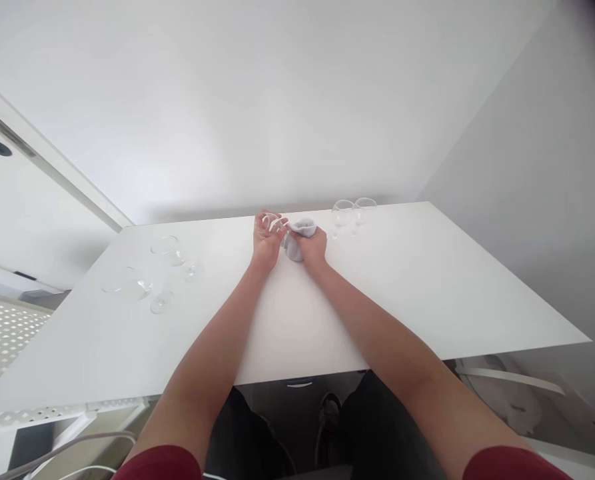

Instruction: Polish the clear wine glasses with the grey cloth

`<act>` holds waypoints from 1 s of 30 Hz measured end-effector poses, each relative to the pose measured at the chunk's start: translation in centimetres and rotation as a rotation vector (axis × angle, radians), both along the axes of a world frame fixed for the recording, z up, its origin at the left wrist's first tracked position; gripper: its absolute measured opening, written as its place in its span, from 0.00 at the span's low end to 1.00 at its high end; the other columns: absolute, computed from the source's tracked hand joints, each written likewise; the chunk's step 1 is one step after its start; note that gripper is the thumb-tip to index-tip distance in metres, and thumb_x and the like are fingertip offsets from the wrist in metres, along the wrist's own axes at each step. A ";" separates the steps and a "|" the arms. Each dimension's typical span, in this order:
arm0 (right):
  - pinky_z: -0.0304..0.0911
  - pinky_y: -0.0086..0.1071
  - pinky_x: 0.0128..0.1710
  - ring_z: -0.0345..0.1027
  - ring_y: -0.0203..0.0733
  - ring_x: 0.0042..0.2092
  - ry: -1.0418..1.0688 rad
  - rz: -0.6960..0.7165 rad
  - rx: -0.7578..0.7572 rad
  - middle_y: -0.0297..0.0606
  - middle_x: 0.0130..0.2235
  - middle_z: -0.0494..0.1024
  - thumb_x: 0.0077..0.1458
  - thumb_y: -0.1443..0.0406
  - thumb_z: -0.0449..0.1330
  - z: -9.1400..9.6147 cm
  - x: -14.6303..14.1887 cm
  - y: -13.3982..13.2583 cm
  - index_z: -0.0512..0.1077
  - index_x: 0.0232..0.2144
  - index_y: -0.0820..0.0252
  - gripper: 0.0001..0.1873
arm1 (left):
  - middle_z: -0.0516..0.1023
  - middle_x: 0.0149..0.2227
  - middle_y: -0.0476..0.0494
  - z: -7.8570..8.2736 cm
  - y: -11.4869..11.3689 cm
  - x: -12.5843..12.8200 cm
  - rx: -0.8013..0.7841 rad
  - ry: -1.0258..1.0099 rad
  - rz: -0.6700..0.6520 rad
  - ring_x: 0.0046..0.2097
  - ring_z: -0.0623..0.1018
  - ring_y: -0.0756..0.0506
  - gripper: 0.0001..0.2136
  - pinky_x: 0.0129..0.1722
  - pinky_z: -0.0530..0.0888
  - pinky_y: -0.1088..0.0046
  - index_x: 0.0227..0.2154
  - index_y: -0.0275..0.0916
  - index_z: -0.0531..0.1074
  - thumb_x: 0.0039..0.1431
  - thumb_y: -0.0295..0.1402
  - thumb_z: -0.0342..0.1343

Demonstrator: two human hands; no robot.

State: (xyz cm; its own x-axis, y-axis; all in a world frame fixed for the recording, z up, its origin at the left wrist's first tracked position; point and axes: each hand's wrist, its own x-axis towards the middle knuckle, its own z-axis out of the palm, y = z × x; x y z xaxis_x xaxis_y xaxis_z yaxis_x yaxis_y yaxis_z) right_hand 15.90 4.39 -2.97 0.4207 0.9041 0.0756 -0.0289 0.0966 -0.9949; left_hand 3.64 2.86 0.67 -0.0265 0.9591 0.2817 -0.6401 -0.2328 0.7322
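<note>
My left hand (266, 239) holds a clear stemmed glass (273, 223) at the far middle of the white table (427, 287), fingers curled round its bowl. My right hand (313, 245) grips a grey cloth (300, 235) bunched against the glass. Both hands touch each other over the table's back edge, close to the wall.
Two clear stemmed glasses (353, 213) stand upright right of my hands. Two more glasses (147, 280) lie on their sides at the table's left. A white perforated stand (7, 333) sits left of the table. My dark-trousered legs show beneath the front edge.
</note>
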 end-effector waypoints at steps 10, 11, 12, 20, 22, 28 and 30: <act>0.72 0.39 0.41 0.77 0.48 0.40 0.005 -0.008 -0.022 0.41 0.39 0.84 0.41 0.58 0.72 0.2 0.0 -0.3 0.78 0.34 0.57 0.17 | 0.74 0.45 0.48 -0.2 0.1 -0.1 0.007 0.003 -0.002 0.50 0.81 0.45 0.27 0.58 0.74 0.60 0.43 0.48 0.70 0.41 0.29 0.78; 0.72 0.39 0.41 0.77 0.47 0.40 0.011 0.024 -0.015 0.41 0.39 0.84 0.42 0.58 0.71 0.2 -0.1 -0.3 0.78 0.35 0.57 0.16 | 0.74 0.45 0.48 -0.1 0.1 0.0 0.001 0.007 -0.008 0.51 0.81 0.44 0.27 0.59 0.74 0.60 0.42 0.47 0.71 0.40 0.28 0.78; 0.71 0.39 0.42 0.76 0.47 0.40 0.014 0.066 -0.008 0.41 0.39 0.84 0.44 0.59 0.69 0.1 -0.2 -0.2 0.78 0.35 0.58 0.15 | 0.74 0.45 0.48 -0.1 0.1 0.0 -0.003 0.009 -0.014 0.52 0.80 0.44 0.28 0.60 0.73 0.59 0.42 0.47 0.71 0.40 0.28 0.78; 0.72 0.42 0.46 0.77 0.50 0.46 0.254 0.118 -0.025 0.43 0.42 0.84 0.49 0.58 0.67 0.5 -0.2 0.1 0.77 0.36 0.59 0.14 | 0.77 0.48 0.43 -0.1 0.2 -0.1 -0.046 -0.028 -0.010 0.61 0.77 0.40 0.28 0.65 0.70 0.56 0.45 0.46 0.71 0.42 0.29 0.78; 0.72 0.40 0.48 0.77 0.48 0.48 0.418 0.176 0.009 0.43 0.44 0.84 0.51 0.58 0.66 1.0 -0.2 0.0 0.76 0.37 0.58 0.13 | 0.77 0.51 0.42 -0.1 0.4 -0.4 -0.034 -0.077 0.003 0.63 0.75 0.41 0.27 0.65 0.70 0.54 0.47 0.47 0.70 0.46 0.32 0.77; 0.73 0.36 0.47 0.78 0.45 0.45 0.451 0.400 0.085 0.37 0.40 0.84 0.53 0.54 0.67 1.4 -1.3 -0.5 0.75 0.37 0.56 0.15 | 0.80 0.47 0.44 -0.5 0.7 -1.0 -0.035 -0.113 0.046 0.55 0.80 0.44 0.22 0.65 0.72 0.56 0.47 0.47 0.69 0.54 0.37 0.73; 0.72 0.36 0.47 0.78 0.44 0.44 0.374 0.404 0.076 0.37 0.37 0.83 0.54 0.51 0.67 1.1 -1.5 -0.5 0.75 0.37 0.56 0.17 | 0.80 0.46 0.46 -0.6 0.8 -0.9 -0.045 -0.116 0.061 0.54 0.81 0.46 0.23 0.66 0.71 0.58 0.48 0.47 0.68 0.53 0.33 0.73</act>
State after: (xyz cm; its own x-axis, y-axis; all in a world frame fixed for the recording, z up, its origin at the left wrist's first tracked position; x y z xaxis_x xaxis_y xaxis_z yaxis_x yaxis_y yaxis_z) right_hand 14.39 3.90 -1.88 0.0524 0.9969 0.0592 -0.4283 0.0760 -0.9004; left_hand 2.72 3.62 0.10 -0.1155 0.9664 0.2296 -0.7067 -0.2424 0.6647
